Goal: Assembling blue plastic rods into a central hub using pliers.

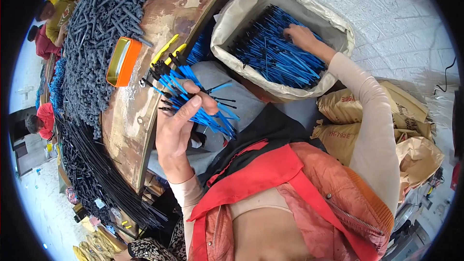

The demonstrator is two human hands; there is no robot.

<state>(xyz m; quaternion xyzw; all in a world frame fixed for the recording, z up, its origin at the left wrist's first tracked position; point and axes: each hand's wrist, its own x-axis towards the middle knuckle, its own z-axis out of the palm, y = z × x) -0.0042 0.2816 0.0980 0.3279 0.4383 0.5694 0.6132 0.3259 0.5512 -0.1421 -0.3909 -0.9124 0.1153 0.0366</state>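
left hand: a bunch of blue, black-tipped rods is held in closed fingers above the lap.
right hand: laid among loose blue rods in the lined bin; its grip cannot be told.
bin progress: judged well stocked; the bunch is not yet put down.
worktop: grey fittings are heaped, untouched by either hand.

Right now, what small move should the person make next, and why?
Probably the right hand should gather a few blue sticks from the sack: it is right at them there, while the left hand holds a bundle of similar sticks.
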